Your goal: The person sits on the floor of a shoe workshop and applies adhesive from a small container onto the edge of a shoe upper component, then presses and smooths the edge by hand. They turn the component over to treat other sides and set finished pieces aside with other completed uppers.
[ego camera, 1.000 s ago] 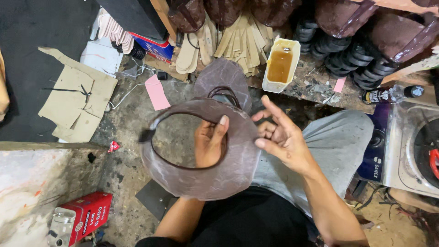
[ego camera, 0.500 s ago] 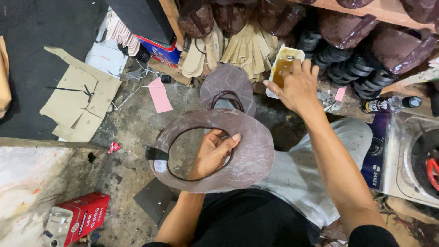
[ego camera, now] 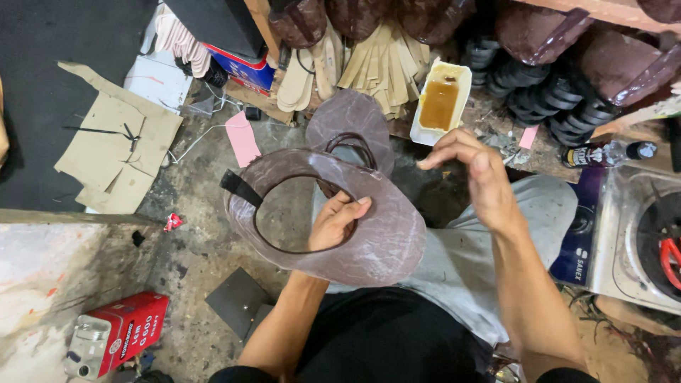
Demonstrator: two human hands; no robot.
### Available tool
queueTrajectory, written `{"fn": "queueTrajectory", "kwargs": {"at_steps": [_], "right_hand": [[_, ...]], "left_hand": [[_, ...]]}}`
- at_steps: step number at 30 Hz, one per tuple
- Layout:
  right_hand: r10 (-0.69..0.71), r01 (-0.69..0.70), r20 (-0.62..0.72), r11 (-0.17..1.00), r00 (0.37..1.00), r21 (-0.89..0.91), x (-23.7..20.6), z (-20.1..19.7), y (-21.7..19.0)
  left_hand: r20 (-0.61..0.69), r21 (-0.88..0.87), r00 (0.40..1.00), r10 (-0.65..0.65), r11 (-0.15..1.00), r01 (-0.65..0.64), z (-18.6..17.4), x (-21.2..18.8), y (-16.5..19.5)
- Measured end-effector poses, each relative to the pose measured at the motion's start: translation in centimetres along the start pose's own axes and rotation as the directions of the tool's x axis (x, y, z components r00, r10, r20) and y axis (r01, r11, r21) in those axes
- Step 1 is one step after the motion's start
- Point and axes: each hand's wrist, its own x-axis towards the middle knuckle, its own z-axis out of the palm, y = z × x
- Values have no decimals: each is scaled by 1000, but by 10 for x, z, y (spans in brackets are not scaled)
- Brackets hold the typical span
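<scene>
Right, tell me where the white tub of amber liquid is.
In the head view the white tub of amber liquid sits at upper centre on the cluttered bench, just above the raised right hand and right of the tan sole stack.

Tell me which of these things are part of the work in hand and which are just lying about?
In use:
left hand gripping the brown curved leather piece
right hand near the white tub of amber liquid

Lying about:
red carton
pink paper tag
cardboard cut-outs
dark bottle
</scene>
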Motion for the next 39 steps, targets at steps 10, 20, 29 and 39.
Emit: {"fn": "queueTrajectory", "kwargs": {"at_steps": [10, 20, 29, 39], "right_hand": [[-26, 30, -20, 978, 999, 208, -25, 24, 5], [-98, 101, -31, 991, 995, 89, -33, 25, 4], [-62, 75, -88, 986, 994, 149, -43, 29, 11], [71, -42, -79, 947, 994, 320, -40, 39, 0]], "left_hand": [[95, 23, 995, -21, 1000, 19, 11, 5, -14], [89, 4, 995, -40, 999, 40, 20, 4, -16], [70, -75, 997, 45, 996, -39, 19, 0, -6], [26, 349, 1000, -14, 937, 4, 41, -19, 34]]}}
